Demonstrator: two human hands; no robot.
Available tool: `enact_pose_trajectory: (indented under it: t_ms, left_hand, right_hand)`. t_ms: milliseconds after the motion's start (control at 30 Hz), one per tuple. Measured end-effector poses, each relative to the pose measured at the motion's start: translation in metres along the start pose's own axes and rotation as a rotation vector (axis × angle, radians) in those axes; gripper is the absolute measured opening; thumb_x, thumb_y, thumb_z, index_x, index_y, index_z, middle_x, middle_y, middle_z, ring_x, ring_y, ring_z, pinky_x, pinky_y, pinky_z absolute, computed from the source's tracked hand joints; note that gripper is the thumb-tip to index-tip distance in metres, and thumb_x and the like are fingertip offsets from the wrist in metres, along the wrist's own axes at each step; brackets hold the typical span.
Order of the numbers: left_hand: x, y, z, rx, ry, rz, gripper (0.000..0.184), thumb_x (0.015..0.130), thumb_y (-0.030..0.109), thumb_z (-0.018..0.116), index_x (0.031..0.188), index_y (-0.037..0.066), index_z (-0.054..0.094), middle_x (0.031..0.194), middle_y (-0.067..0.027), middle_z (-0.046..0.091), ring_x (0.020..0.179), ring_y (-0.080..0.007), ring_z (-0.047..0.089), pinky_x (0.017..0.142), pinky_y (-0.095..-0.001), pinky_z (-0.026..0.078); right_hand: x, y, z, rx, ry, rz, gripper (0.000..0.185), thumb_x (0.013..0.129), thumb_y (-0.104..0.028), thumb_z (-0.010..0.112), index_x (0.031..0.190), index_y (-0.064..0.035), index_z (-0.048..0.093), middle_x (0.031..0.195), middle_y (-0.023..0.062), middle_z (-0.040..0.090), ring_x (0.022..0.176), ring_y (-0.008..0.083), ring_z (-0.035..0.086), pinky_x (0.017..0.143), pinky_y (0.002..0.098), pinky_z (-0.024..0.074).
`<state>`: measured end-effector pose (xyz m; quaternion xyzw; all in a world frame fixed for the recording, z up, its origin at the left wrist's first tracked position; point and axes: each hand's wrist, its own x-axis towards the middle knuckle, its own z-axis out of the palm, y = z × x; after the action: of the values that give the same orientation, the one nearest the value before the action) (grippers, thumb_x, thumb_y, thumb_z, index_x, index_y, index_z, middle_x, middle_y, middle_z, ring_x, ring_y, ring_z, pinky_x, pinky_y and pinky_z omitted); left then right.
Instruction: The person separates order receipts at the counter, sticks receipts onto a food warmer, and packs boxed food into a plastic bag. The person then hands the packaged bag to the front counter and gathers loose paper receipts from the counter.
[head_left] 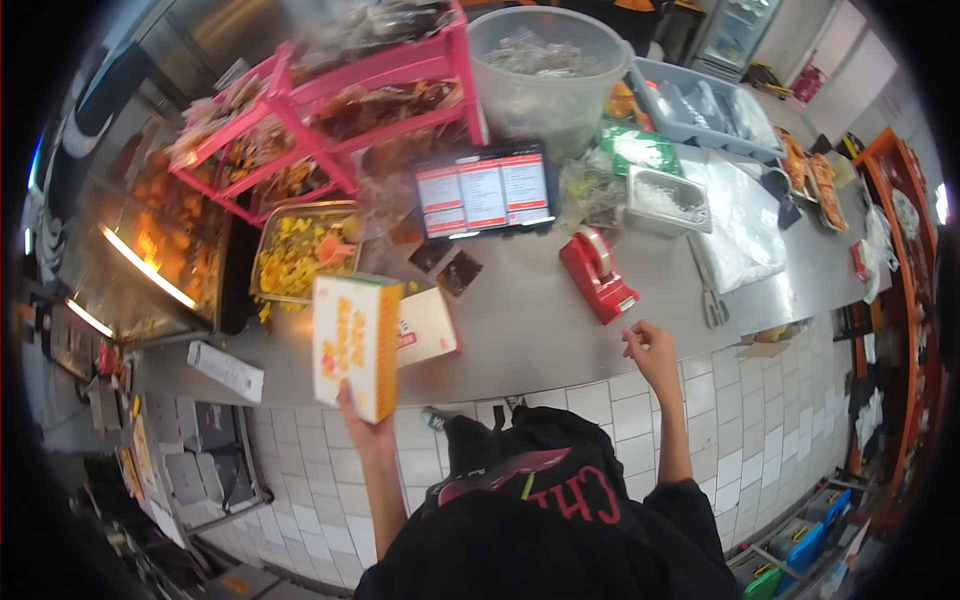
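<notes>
Currently, the left fingers are grasping the printed box left of centre. Right fingers are curling, empty, near the red tape dispenser.

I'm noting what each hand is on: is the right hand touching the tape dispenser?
Apart: the head view shows a gap of tabletop between the right hand and the tape dispenser.

On the grey metal counter, a silver rectangular metal tray is sitting left of a black rectangular tablet, with a red plastic tape dispenser standing front-right.
</notes>
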<state>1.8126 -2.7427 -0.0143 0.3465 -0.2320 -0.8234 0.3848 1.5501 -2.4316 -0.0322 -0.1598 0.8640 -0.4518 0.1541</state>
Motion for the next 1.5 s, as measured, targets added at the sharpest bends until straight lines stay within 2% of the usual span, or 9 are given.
enact_pose_trajectory:
  t_ms: [233, 567, 767, 833, 1033, 1200, 1300, 1400, 1500]
  left_hand:
    - [-0.035, -0.029, 0.054, -0.044, -0.19, -0.18, 0.049, 0.085, 0.03, 0.049, 0.127, 0.01, 0.034, 0.122, -0.007, 0.046, 0.11, -0.0204, 0.047, 0.09, -0.0373, 0.04]
    - [-0.06, -0.019, 0.055, 0.033, -0.249, -0.38, 0.055, 0.083, 0.036, 0.049, 0.128, 0.01, 0.032, 0.123, -0.008, 0.045, 0.112, -0.0208, 0.046, 0.091, -0.038, 0.039]
    - [-0.074, -0.008, 0.049, -0.085, -0.462, -0.663, 0.058, 0.081, 0.035, 0.052, 0.129, 0.009, 0.031, 0.126, -0.0087, 0.044, 0.114, -0.0232, 0.045, 0.095, -0.0404, 0.037]
    - [-0.072, -0.017, 0.027, -0.027, -0.355, -0.821, 0.058, 0.079, 0.031, 0.056, 0.128, 0.009, 0.034, 0.124, -0.0093, 0.046, 0.112, -0.0237, 0.046, 0.095, -0.0398, 0.038]
    - [-0.061, 0.003, 0.052, 0.31, -0.338, -0.589, 0.055, 0.078, 0.024, 0.06, 0.122, -0.002, 0.039, 0.118, -0.0136, 0.05, 0.105, -0.0212, 0.051, 0.09, -0.0329, 0.042]
    - [0.027, 0.046, 0.035, 0.801, -0.294, -0.326, 0.056, 0.076, 0.031, 0.064, 0.115, -0.003, 0.045, 0.109, -0.0108, 0.055, 0.097, -0.0168, 0.055, 0.085, -0.0291, 0.043]
    - [0.069, 0.055, 0.021, 1.156, -0.324, -0.147, 0.059, 0.075, 0.036, 0.064, 0.116, -0.003, 0.045, 0.106, -0.0103, 0.056, 0.094, -0.0147, 0.056, 0.08, -0.0284, 0.044]
    - [0.086, 0.06, 0.015, 1.171, -0.298, -0.238, 0.067, 0.076, 0.044, 0.061, 0.118, -0.004, 0.043, 0.105, -0.0138, 0.057, 0.091, -0.0169, 0.057, 0.079, -0.0283, 0.044]
    - [0.085, 0.081, -0.001, 1.825, -0.236, 0.05, 0.07, 0.078, 0.051, 0.054, 0.121, -0.003, 0.04, 0.104, -0.0194, 0.056, 0.091, -0.0247, 0.057, 0.08, -0.0336, 0.043]
  right_hand:
    - [-0.032, -0.161, 0.068, 0.62, -0.741, -0.266, 0.013, 0.082, -0.013, 0.059, 0.076, -0.0008, 0.059, 0.06, -0.0004, 0.053, 0.054, 0.0045, 0.049, 0.052, 0.0195, 0.039]
    - [-0.041, -0.158, 0.094, 0.45, -0.503, -0.21, 0.025, 0.074, -0.019, 0.07, 0.064, -0.0005, 0.056, 0.056, -0.0008, 0.053, 0.053, 0.0026, 0.042, 0.048, 0.0203, 0.0325]
    - [-0.01, -0.132, 0.104, 0.517, -0.421, -0.814, 0.023, 0.072, -0.016, 0.069, 0.064, 0.0009, 0.055, 0.052, 0.0062, 0.053, 0.045, 0.0097, 0.048, 0.046, 0.0244, 0.0379]
    - [0.009, -0.098, 0.127, 0.511, -0.228, -0.749, 0.019, 0.075, -0.013, 0.064, 0.068, 0.0025, 0.057, 0.052, 0.0067, 0.053, 0.045, 0.0113, 0.05, 0.047, 0.0253, 0.0392]
    - [-0.002, -0.08, 0.081, 0.249, 0.113, -0.504, 0.016, 0.081, -0.012, 0.056, 0.075, 0.003, 0.058, 0.052, 0.0064, 0.052, 0.046, 0.0105, 0.051, 0.047, 0.0244, 0.0387]
    - [-0.064, -0.002, 0.074, 0.34, -0.078, -0.005, 0.021, 0.087, -0.017, 0.049, 0.084, 0.0018, 0.058, 0.053, 0.0077, 0.054, 0.048, 0.0111, 0.053, 0.047, 0.0243, 0.0413]
    - [-0.11, 0.041, 0.087, 0.037, -0.332, 0.185, 0.036, 0.086, -0.034, 0.05, 0.087, 0.001, 0.057, 0.061, 0.0137, 0.059, 0.056, 0.0238, 0.059, 0.055, 0.0337, 0.0453]
    - [-0.149, 0.032, 0.102, -0.169, -0.614, 0.284, 0.048, 0.082, -0.048, 0.047, 0.092, -0.0031, 0.06, 0.081, 0.0186, 0.062, 0.082, 0.033, 0.059, 0.071, 0.0413, 0.045]
    - [-0.156, 0.026, 0.112, -0.275, -0.732, 0.248, 0.054, 0.079, -0.053, 0.049, 0.093, -0.0027, 0.06, 0.088, 0.0184, 0.062, 0.086, 0.0341, 0.058, 0.075, 0.0406, 0.0453]
